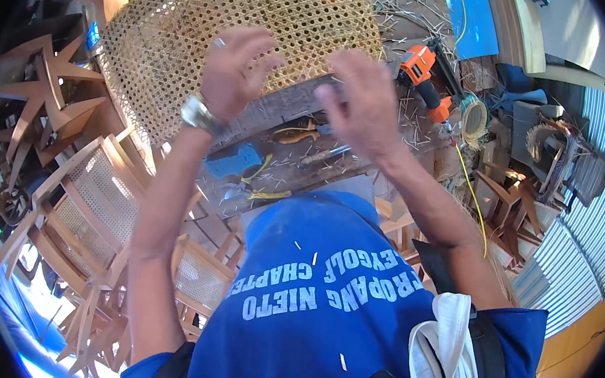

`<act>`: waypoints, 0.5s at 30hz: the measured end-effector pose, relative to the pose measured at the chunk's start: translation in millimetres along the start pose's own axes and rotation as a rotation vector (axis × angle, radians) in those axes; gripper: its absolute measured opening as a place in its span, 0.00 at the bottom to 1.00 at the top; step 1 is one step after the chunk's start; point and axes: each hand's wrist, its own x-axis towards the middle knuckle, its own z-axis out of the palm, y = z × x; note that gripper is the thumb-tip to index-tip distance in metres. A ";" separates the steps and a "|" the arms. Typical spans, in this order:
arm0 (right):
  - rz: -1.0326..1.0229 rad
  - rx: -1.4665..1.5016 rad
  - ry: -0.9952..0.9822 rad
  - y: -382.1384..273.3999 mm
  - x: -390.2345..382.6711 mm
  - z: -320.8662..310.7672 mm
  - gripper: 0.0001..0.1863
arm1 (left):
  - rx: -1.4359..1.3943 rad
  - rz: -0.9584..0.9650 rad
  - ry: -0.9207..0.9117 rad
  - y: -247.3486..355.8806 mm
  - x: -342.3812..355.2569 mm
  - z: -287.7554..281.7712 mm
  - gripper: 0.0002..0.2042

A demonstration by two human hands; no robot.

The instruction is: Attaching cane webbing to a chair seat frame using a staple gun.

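Note:
A sheet of woven cane webbing [165, 43] lies across the far side of the workbench [280, 109]. Over its near edge is my left hand [237, 70], its fingers loosely bent and apart, with a watch on the wrist. My right hand [359, 101] hovers by the near right corner of the webbing, somewhat blurred, thumb and fingers spread. Nothing shows in either hand. Right of it rests an orange and black nail gun [419, 64] with a yellow air hose [474, 195].
Nearer me on the bench lie an orange-handled tool [296, 136], yellow-handled pliers [268, 195] and a blue piece [236, 161]. Cane scraps are scattered about. Wooden chair frames [95, 201] crowd the left side. Corrugated metal [573, 274] stands at right.

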 end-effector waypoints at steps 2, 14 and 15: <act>0.089 -0.071 0.146 29.5 8.2 -6.4 0.27 | -0.029 -0.005 -0.044 29.8 -17.8 6.1 0.25; 0.519 0.004 0.101 79.2 22.2 15.7 0.30 | 0.121 0.005 -0.209 45.8 -37.1 23.5 0.33; 0.425 -0.048 0.190 79.8 21.3 19.7 0.29 | 0.119 0.007 -0.210 46.6 -36.5 24.4 0.33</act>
